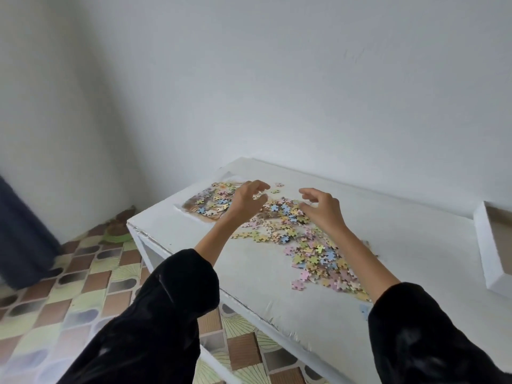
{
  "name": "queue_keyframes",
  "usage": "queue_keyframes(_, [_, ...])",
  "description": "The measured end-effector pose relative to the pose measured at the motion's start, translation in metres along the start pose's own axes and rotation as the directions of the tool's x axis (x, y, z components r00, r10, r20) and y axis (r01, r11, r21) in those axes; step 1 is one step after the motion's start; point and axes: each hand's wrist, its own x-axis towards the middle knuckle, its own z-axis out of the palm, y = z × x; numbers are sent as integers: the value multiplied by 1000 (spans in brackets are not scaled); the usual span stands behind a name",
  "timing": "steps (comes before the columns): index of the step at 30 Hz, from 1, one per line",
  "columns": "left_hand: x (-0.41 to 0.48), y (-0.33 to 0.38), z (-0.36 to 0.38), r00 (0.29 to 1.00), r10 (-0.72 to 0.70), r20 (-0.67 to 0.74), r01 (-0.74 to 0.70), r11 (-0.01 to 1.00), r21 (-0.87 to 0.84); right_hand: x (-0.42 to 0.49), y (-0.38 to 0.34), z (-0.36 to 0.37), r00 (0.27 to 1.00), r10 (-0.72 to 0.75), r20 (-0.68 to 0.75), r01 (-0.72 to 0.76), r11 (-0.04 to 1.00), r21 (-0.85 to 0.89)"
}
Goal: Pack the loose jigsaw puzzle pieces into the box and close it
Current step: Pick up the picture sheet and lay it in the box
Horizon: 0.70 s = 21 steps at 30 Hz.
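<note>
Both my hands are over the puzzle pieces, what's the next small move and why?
Probably lower the left hand and right hand onto the puzzle pieces and rake them into one heap. They lie scattered across the table, both hands look empty, and the open box sits off to the right.

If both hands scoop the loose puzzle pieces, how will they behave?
The puzzle pieces are small, flat and separate, so they would likely scatter on the table, not lift together. They look light; some may slip from the left hand or right hand.
</note>
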Motion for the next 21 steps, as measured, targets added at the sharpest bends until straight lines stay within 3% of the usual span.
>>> queue_keyframes(10, [29, -96, -42, 989, -147, 0, 146, 983, 107, 61, -1, 101, 978, -9, 207, 40, 988, -146])
queue_keyframes(21, [103, -203, -44, 921, -325, 213, 248, 914, 322, 122, 12, 178, 977, 167, 129, -85, 871, -484])
